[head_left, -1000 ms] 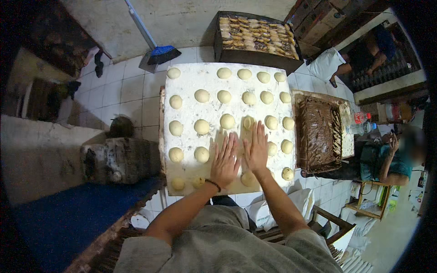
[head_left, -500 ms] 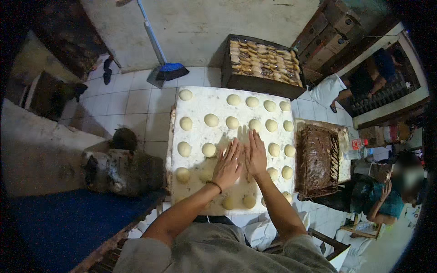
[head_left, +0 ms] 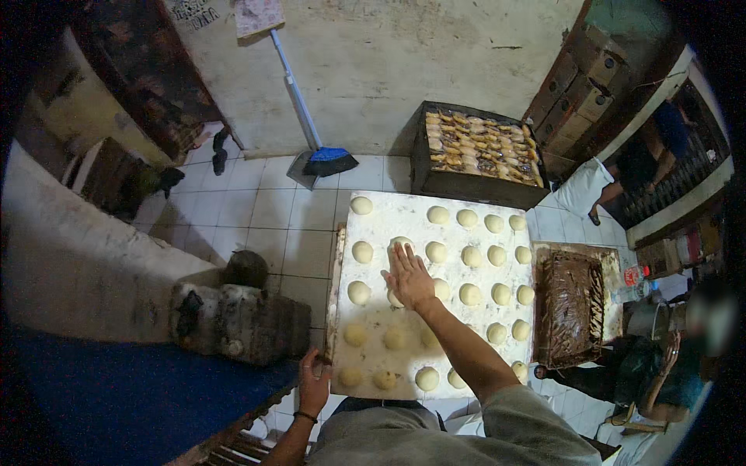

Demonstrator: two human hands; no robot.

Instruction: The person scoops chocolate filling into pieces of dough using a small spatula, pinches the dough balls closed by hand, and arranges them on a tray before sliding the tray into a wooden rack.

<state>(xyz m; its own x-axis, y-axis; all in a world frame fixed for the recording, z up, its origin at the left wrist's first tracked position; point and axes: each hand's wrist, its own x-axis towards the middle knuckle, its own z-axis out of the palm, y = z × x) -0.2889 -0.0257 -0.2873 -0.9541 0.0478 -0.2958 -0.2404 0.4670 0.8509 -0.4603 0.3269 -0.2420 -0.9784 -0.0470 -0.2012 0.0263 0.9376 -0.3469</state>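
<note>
Rows of round pale dough balls (head_left: 469, 294) sit on a floured white board (head_left: 451, 357). My right hand (head_left: 409, 278) lies palm down over the board's left-middle part, fingers stretched out, the fingertips on one dough ball (head_left: 401, 242). Another ball is partly covered by the palm. Beside the board's near left corner is my left hand (head_left: 314, 383), its fingers apart and partly bent, holding nothing; whether it touches the edge I cannot tell.
Beyond the board stands a dark tray (head_left: 475, 186) of filled pastries. To the right is a brown-coated slab (head_left: 566, 311) on a board, with a person seated near it. A grimy jerrycan (head_left: 241, 322) stands left; a blue broom (head_left: 330, 159) leans on the wall.
My hands, side by side over the board before, are now apart. The left has drawn back to the near left corner; the right now rests on a dough ball. The view has shifted.
</note>
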